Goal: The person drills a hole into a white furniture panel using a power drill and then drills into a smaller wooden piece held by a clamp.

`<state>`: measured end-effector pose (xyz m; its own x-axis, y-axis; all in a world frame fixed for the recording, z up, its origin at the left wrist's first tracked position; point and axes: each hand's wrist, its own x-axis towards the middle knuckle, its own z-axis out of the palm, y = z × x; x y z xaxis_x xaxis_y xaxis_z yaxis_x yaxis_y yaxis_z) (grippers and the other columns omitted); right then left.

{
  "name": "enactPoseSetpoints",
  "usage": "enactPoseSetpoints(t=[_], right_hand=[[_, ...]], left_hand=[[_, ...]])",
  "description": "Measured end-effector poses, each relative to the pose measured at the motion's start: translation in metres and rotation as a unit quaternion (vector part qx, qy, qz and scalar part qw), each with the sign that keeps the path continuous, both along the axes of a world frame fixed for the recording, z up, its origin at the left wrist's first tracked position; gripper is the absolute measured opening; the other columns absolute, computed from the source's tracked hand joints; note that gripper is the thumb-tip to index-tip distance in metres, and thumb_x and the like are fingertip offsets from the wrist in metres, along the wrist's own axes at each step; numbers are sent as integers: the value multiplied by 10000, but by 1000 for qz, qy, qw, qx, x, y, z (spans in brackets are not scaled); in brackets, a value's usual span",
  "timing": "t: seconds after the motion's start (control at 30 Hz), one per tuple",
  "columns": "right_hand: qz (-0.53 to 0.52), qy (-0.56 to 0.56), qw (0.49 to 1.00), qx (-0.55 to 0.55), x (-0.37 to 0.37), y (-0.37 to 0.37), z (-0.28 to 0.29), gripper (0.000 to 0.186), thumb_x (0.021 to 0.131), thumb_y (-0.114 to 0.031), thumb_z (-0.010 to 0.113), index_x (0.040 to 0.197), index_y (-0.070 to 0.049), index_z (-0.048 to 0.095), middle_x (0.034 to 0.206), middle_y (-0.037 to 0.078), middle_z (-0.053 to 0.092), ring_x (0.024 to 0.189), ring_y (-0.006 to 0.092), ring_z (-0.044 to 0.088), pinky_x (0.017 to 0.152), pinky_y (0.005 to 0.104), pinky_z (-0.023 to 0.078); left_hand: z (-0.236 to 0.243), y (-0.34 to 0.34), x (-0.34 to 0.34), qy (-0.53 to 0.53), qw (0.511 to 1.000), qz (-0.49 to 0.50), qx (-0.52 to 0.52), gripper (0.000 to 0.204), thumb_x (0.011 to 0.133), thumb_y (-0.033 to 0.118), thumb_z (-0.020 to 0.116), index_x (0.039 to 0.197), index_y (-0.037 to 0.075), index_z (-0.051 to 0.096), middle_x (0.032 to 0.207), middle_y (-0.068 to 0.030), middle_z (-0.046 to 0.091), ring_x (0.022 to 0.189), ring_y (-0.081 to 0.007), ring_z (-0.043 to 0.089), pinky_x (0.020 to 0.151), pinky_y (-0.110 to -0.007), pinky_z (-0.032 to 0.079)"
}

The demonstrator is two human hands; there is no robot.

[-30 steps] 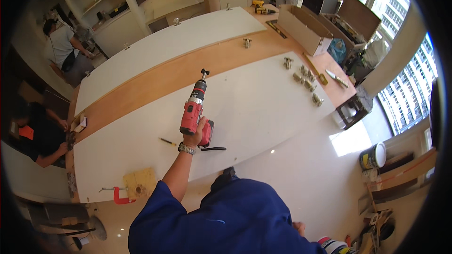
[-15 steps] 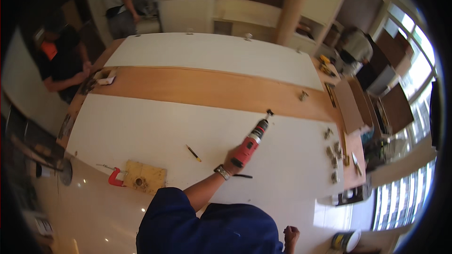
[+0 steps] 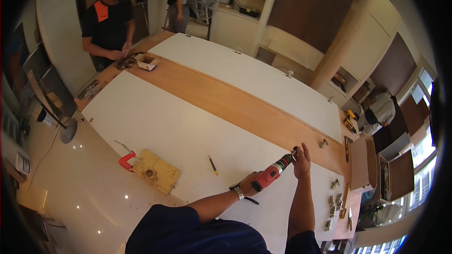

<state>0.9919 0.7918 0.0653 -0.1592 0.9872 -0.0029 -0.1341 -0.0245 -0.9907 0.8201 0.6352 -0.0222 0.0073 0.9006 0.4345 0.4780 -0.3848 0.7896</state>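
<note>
My left hand [image 3: 248, 184] is wrapped around the grip of a red and black cordless drill [image 3: 270, 176], which points up and to the right over the near white panel [image 3: 188, 131]. A dark, wide boring bit [image 3: 295, 150] sits at the drill's front end. My right hand [image 3: 302, 162] is raised at that end, its fingers stretched upward close beside the bit; whether they touch it I cannot tell. A pencil [image 3: 213, 165] and a dark, thin stick-like thing [image 3: 251, 201] lie on the panel.
A wooden block jig [image 3: 157, 171] with a red clamp [image 3: 127, 161] sits at the panel's near edge. Several metal hinges [image 3: 335, 202] lie at right, near a knife [image 3: 350, 218]. Beyond are a second white panel [image 3: 245, 82] and a yellow drill [image 3: 349, 121]. Co-workers [image 3: 109, 26] stand around.
My right hand has come up from low at the right to the drill's tip. The drill has drawn back from the panel's far edge. The view has turned left.
</note>
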Motion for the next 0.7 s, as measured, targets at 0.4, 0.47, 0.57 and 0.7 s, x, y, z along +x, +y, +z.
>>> enactPoseSetpoints(t=[0.4,0.47,0.57,0.7], right_hand=[[211,42,970,-118,20,46,6,281,918,-92,592,1179,11,566,971,125,665,891,230,650,766,360,536],[212,13,968,-132,19,51,14,286,895,-75,599,1166,15,578,975,129,669,893,234,650,769,365,535],[249,-10,958,-144,23,61,23,306,871,-58,606,1163,32,599,981,125,680,885,217,655,759,350,528],[275,-42,951,-137,20,71,24,253,859,-63,612,1101,7,635,958,109,683,883,217,652,788,361,519]], left_hand=[[-1,-7,4,-42,996,26,-77,413,873,184,621,1264,102,516,1151,-154,640,1083,-341,604,934,-444,486],[-7,-7,4,-15,996,42,-83,420,873,215,642,1266,120,528,1145,-141,648,1052,-320,626,914,-424,502],[-15,-6,3,-2,993,49,-109,418,874,250,666,1257,131,550,1109,-123,666,1008,-301,653,890,-399,522],[-26,-4,0,-16,995,57,-82,315,841,272,703,1059,68,606,898,-160,692,865,-347,673,790,-414,534]])
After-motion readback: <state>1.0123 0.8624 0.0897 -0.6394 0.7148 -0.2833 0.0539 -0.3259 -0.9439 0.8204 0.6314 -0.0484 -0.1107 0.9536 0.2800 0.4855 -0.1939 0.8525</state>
